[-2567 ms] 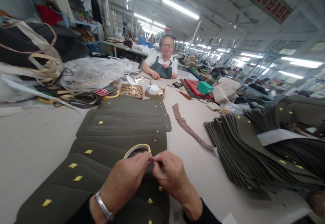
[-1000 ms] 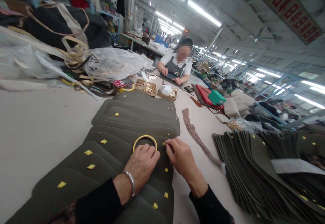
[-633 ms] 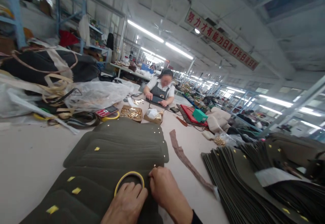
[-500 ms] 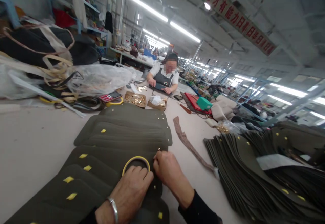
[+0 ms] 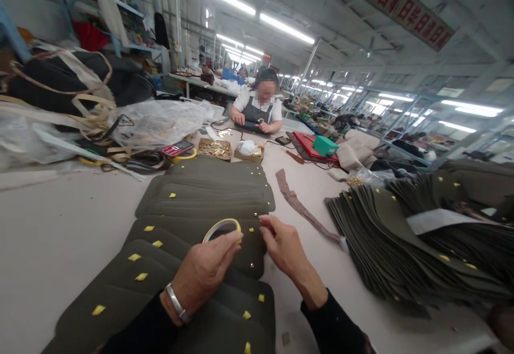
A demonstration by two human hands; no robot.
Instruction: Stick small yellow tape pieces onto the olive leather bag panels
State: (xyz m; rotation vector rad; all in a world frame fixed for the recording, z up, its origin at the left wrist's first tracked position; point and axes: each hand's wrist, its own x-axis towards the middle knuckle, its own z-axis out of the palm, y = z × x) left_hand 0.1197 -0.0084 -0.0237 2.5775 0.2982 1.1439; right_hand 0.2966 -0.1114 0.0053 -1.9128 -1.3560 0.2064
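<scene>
My left hand (image 5: 204,268), with a silver bracelet at its wrist, grips a roll of yellow tape (image 5: 222,221) between thumb and fingers, tilted just above the dark olive panels (image 5: 172,236). These overlap in a stack running toward me, dotted with yellow tape pieces (image 5: 141,277) and small metal studs (image 5: 252,264). My right hand (image 5: 287,244) hovers at the panels' right edge, thumb and forefinger slightly apart with nothing visible between them. Just left of its fingertips, a small yellow tape piece (image 5: 251,230) lies on a panel, below a stud.
A fanned pile of olive panels (image 5: 373,241) lies at right, beside a brown strip (image 5: 305,212). Boxes of gold-coloured hardware (image 5: 215,149) stand beyond the stack. Plastic bags and straps (image 5: 160,121) crowd the left. A co-worker (image 5: 257,107) sits across the table.
Both hands have lifted off the panels, and the tape roll has risen with my left hand. My right fingers have parted, and a yellow piece shows beside them. The view has shifted.
</scene>
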